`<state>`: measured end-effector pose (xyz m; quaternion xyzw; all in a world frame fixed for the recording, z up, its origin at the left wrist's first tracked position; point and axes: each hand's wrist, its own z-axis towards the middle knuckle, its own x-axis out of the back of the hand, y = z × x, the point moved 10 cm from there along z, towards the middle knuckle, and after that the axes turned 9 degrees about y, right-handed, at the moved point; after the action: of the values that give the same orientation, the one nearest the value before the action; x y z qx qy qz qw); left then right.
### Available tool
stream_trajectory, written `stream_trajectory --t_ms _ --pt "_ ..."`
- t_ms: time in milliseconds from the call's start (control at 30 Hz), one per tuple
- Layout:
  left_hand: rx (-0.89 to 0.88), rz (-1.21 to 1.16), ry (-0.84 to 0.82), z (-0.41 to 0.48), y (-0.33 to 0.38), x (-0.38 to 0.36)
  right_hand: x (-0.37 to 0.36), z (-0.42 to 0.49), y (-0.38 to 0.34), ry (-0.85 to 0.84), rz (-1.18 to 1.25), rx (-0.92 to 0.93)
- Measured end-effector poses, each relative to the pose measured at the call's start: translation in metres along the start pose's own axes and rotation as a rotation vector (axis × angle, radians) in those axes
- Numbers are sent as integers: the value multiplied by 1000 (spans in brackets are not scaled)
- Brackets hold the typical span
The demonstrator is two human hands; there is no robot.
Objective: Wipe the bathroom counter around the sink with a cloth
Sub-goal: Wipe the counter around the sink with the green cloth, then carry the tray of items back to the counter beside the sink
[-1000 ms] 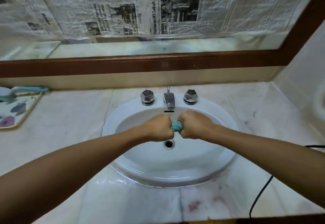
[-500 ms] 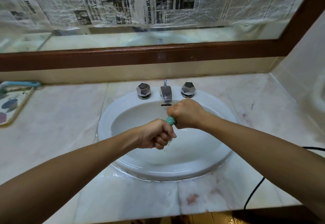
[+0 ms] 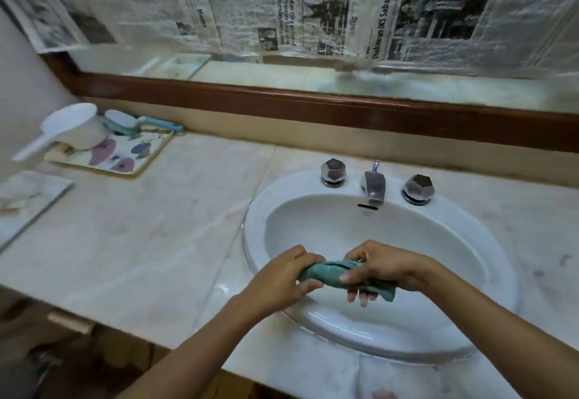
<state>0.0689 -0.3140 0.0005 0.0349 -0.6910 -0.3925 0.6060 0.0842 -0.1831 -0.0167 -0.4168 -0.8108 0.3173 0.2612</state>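
A twisted teal cloth (image 3: 329,274) is stretched between both hands over the front of the white oval sink (image 3: 376,242). My left hand (image 3: 279,282) grips its left end with curled fingers. My right hand (image 3: 382,265) pinches the other end, and a loose corner of the cloth hangs below its fingers. The pale marble counter (image 3: 156,242) runs around the sink, wide on the left and narrower on the right.
A chrome faucet (image 3: 374,187) with two faceted knobs (image 3: 333,171) (image 3: 418,188) stands behind the basin. At the far left lie a patterned tray (image 3: 125,154) with a white scoop (image 3: 75,130) and a blue-handled brush (image 3: 147,123). Newspaper covers the mirror (image 3: 313,22).
Both hands came toward the sink's front edge and drew apart, so more of the cloth shows between them. The view swung left, and the scoop and tray came into sight.
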Motion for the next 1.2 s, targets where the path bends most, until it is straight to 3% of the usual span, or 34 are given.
stream_trajectory --t_ms 100,200,267,400,533,667,833,967,1067,1133,1200 --pt "54 -21 199 -33 -25 21 -41 18 -4 -197 265 -122" --pt "107 -90 297 -69 -53 41 -94 30 -14 -414 544 -213" --pt "174 -161 352 -92 -77 62 -123 40 -27 -459 587 -215" --pt "329 -262 487 -146 -136 103 -161 79 -66 -228 346 -106" --pt "507 -370 609 -209 -205 138 -231 113 -114 -126 135 -3" --pt "713 -125 638 -271 -284 173 -287 145 -184 41 -83 219" --pt "784 226 447 -301 -345 197 -310 175 -268 553 -557 634" --pt "759 293 502 -311 -376 213 -370 202 -277 498 -1047 992" --pt "651 301 551 -313 -382 217 -394 231 -250 493 -1364 897" --pt "629 271 541 -319 -391 214 -405 236 -249 498 -1345 833" --pt "614 223 571 -328 -399 221 -410 232 -275 554 -1186 889"
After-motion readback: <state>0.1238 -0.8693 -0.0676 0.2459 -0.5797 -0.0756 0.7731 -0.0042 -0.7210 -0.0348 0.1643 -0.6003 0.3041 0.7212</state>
